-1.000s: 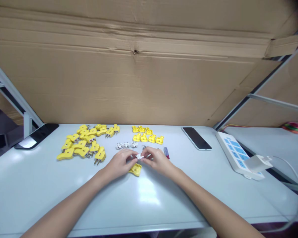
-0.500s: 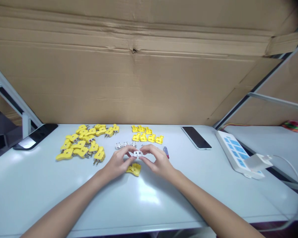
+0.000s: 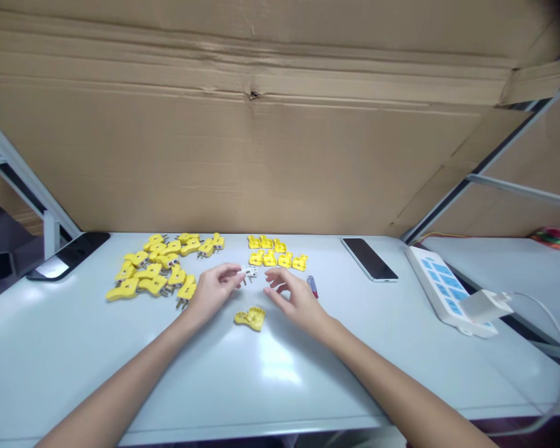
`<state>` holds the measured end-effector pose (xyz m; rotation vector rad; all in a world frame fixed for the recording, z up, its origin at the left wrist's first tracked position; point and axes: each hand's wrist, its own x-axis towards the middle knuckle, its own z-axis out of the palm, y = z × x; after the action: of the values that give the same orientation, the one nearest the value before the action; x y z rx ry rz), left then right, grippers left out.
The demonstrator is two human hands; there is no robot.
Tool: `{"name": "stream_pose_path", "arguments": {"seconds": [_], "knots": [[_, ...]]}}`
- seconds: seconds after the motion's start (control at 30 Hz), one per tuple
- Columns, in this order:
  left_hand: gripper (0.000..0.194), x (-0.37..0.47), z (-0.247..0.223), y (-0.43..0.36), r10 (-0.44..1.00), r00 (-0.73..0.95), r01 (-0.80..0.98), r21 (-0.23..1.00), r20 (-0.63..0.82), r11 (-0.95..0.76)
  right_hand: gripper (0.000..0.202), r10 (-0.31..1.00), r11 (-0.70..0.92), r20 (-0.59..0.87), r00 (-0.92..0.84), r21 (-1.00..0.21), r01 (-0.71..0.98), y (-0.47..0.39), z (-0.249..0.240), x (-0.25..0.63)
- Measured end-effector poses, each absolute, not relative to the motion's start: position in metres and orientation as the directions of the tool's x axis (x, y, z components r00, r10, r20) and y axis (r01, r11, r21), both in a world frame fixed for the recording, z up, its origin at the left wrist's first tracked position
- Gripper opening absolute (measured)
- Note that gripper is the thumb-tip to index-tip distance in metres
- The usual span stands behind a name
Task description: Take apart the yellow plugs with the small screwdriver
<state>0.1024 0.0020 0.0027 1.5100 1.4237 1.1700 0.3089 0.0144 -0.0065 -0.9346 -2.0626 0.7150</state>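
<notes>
My left hand pinches a white plug insert with metal pins at its fingertips. To the right, my right hand is apart from it, fingers loosely curled and holding nothing. A yellow plug shell half lies on the table just below and between my hands, its hollow side up. The white inserts behind my left hand are mostly hidden. Beside my right hand lies a small screwdriver with a clear and red handle.
Several yellow plugs are grouped at the left. Yellow shell halves stand in two rows at the back. Phones lie at the left and right. A white power strip with a charger sits far right; cardboard walls the back.
My right hand has let go of the white insert, and its fingers have spread. My left hand has moved slightly left and up with the insert, which is now turned with its pins showing.
</notes>
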Motion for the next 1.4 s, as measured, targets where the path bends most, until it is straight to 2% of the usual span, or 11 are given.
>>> {"name": "stream_pose_path", "arguments": {"seconds": [0.07, 0.2, 0.37, 0.43, 0.5, 0.6, 0.73, 0.93, 1.03, 1.27, 1.4], "knots": [[0.036, 0.096, 0.006, 0.007, 0.998, -0.047, 0.245, 0.969, 0.052, -0.039, 0.019, 0.818, 0.539, 0.335, -0.467, -0.728, 0.424, 0.016, -0.007, 0.309], [0.038, 0.091, 0.014, 0.009, 1.0, -0.031, 0.2, 0.98, -0.002, 0.008, 0.012, 0.823, 0.506, 0.236, -0.516, -0.717, 0.479, 0.014, -0.003, 0.307], [0.039, 0.088, 0.015, 0.009, 0.999, -0.022, 0.247, 0.969, -0.029, 0.033, 0.01, 0.766, 0.542, 0.166, -0.621, -0.686, 0.485, 0.007, 0.004, 0.305], [0.042, 0.083, 0.014, 0.012, 0.999, -0.037, 0.327, 0.945, 0.007, 0.006, 0.011, 0.746, 0.568, 0.162, -0.646, -0.66, 0.491, 0.004, 0.005, 0.305], [0.041, 0.075, 0.015, 0.016, 0.993, -0.063, 0.496, 0.867, 0.099, -0.054, 0.023, 0.735, 0.585, 0.145, -0.663, -0.63, 0.511, 0.002, 0.006, 0.306], [0.037, 0.062, 0.018, 0.02, 0.971, -0.089, 0.75, 0.656, 0.224, -0.083, 0.045, 0.721, 0.593, 0.095, -0.687, -0.597, 0.54, 0.0, 0.007, 0.307], [0.035, 0.052, 0.022, 0.02, 0.986, -0.078, 0.897, 0.443, 0.148, 0.004, 0.05, 0.713, 0.594, 0.056, -0.699, -0.578, 0.56, -0.002, 0.009, 0.308], [0.031, 0.051, 0.019, 0.018, 0.996, -0.075, 0.98, 0.187, 0.042, 0.066, 0.049, 0.713, 0.585, 0.026, -0.701, -0.573, 0.574, 0.0, 0.01, 0.308], [0.031, 0.051, 0.017, 0.018, 0.998, -0.044, 0.988, 0.147, 0.034, 0.038, 0.045, 0.711, 0.592, 0.035, -0.703, -0.571, 0.57, 0.001, 0.008, 0.308], [0.031, 0.052, 0.018, 0.017, 0.999, -0.044, 0.988, 0.147, 0.011, 0.041, 0.037, 0.7, 0.613, 0.054, -0.712, -0.557, 0.561, 0.002, 0.006, 0.309], [0.035, 0.05, 0.015, 0.017, 0.997, 0.015, 0.987, 0.158, 0.072, -0.026, 0.035, 0.701, 0.613, 0.065, -0.71, -0.563, 0.554, 0.002, 0.006, 0.309]]}}
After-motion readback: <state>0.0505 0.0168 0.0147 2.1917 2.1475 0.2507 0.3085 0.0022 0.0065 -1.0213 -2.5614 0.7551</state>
